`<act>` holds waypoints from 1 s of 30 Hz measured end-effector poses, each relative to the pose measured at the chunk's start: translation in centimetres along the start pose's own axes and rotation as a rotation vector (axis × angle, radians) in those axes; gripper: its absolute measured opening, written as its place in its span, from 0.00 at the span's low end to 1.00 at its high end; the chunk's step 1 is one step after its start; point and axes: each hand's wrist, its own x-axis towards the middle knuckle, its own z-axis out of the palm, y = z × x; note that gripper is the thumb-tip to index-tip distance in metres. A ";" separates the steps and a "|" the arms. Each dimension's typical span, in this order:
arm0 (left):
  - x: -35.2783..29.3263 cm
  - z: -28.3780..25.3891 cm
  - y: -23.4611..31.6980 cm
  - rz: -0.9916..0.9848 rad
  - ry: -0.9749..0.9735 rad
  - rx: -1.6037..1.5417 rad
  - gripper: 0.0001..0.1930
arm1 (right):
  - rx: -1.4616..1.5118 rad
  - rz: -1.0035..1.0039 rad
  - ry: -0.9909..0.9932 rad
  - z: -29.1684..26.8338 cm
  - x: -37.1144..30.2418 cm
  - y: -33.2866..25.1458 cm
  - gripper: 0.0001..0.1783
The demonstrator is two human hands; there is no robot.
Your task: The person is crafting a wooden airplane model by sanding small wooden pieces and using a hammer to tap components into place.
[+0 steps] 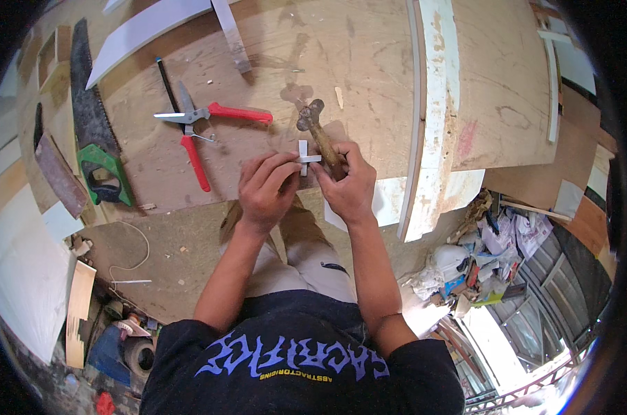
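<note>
Scuffed, stained plywood forms the broad surface (pixel 369 69), its near edge running just above the person's lap, with bare floor (pixel 168 259) below and a heap of mixed clutter (pixel 483 259) off to the lower right. Near that edge, between the two hands, is a small white cross (pixel 303 159) made of two narrow strips, one pointing away from the person and the other lying across it; whether it rests on the wood or is lifted slightly, I cannot tell. At its left side the left hand (pixel 264 188) has its thumb and forefinger drawn together in a pinch on the cross, the other fingers curled alongside. Around the handle of a worn hammer (pixel 320 136) the right hand (pixel 351 185) has its fingers bent closed, its thumb tip reaching the cross's right end. The hammer's head points away from the person, just beyond the cross. Left of the hands lie red-handled snips (pixel 201 114), their handles spread wide, over a slim black stick (pixel 165 81) with a blue tip. Farther left is a handsaw (pixel 90 93) with a green grip, and a curved white board (pixel 144 38) sits beyond the snips. Long pale boards (pixel 434 117) run away from the person on the right
</note>
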 end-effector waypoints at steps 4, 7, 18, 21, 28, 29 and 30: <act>0.2 0.0 0.1 -0.009 -0.007 0.015 0.14 | -0.023 0.001 -0.010 0.0 0.0 -0.2 0.20; 0.2 0.0 0.1 -0.010 -0.006 0.020 0.15 | -0.047 -0.046 0.007 0.1 0.0 0.2 0.20; 0.2 0.2 0.1 -0.015 0.012 0.012 0.14 | 0.002 0.008 0.004 0.2 -0.2 0.2 0.20; 0.2 0.1 0.1 -0.025 0.024 -0.024 0.14 | 0.063 0.020 0.017 0.4 -0.4 0.5 0.20; 0.4 -0.2 0.2 -0.022 0.014 -0.049 0.14 | 0.061 0.080 0.040 0.6 -0.7 0.1 0.20; 0.4 -0.2 0.2 -0.027 0.011 -0.047 0.14 | 0.051 0.076 0.041 0.6 -0.7 0.1 0.20; 0.3 -0.2 0.2 -0.033 0.009 -0.044 0.14 | 0.040 0.072 0.042 0.6 -0.8 0.2 0.20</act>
